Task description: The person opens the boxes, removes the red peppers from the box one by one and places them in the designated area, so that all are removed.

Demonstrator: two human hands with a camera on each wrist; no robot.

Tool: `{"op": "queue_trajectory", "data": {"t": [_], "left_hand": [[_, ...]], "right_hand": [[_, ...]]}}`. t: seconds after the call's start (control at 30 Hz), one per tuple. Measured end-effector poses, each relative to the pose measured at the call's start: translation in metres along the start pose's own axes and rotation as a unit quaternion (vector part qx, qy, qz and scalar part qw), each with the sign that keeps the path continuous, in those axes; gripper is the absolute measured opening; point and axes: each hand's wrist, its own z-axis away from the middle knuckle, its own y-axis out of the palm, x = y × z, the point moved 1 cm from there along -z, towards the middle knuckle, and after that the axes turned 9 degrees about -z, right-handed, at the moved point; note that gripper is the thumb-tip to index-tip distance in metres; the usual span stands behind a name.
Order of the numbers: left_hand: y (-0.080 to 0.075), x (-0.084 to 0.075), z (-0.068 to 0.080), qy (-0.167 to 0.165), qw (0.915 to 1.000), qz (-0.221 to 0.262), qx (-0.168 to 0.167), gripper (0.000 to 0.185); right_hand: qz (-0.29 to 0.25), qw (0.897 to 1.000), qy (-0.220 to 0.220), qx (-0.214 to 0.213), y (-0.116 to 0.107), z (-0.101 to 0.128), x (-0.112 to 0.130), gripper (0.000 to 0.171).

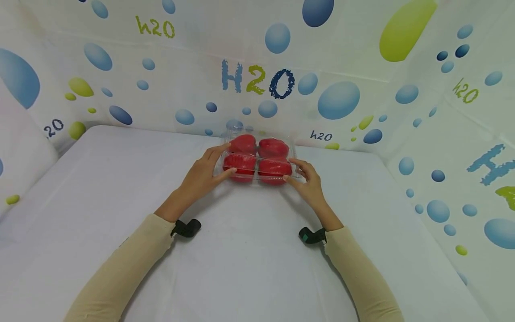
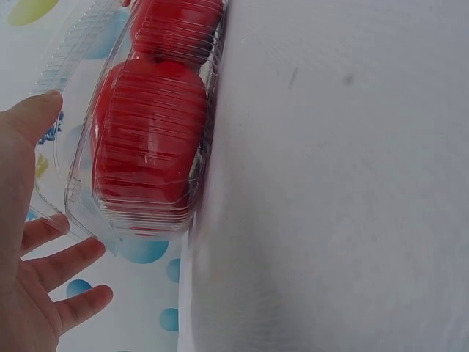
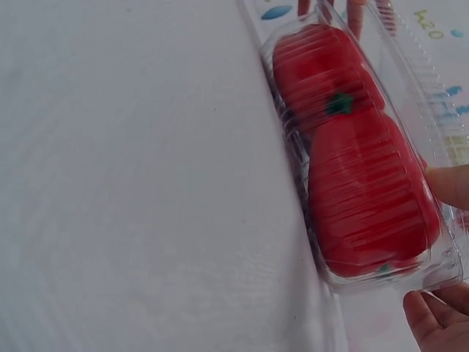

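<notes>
A clear plastic clamshell box (image 1: pixel 256 182) sits at the far middle of the white table. Inside it are several red, pepper-like vegetables (image 1: pixel 273 148); green stems (image 3: pixel 339 103) show on some in the right wrist view. My left hand (image 1: pixel 203 175) holds the box's left corner, thumb at the front rim and forefinger along the side. In the left wrist view its other fingers (image 2: pixel 80 262) are spread beside the corner. My right hand (image 1: pixel 310 183) holds the right corner, with its thumb (image 3: pixel 448 186) against the front rim. Ribbed clear plastic of the lid (image 2: pixel 77 55) rises beyond the rim.
The white tabletop (image 1: pixel 245 259) stretches between the forearms and the box. Behind it rises a white backdrop (image 1: pixel 193 58) with blue and green spots and H2O lettering, close behind the box. A dark wrist camera (image 1: pixel 189 228) sticks out from the left cuff, another (image 1: pixel 311 235) from the right.
</notes>
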Motion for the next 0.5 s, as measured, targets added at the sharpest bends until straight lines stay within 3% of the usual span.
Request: {"op": "queue_trajectory", "data": {"t": [0.5], "left_hand": [[-0.0027, -0.0022, 0.0, -0.006, 0.9999, 0.001, 0.014, 0.075]], "right_hand": [[-0.04, 0.999, 0.023, 0.001, -0.0003, -0.0005, -0.0075, 0.042]]}}
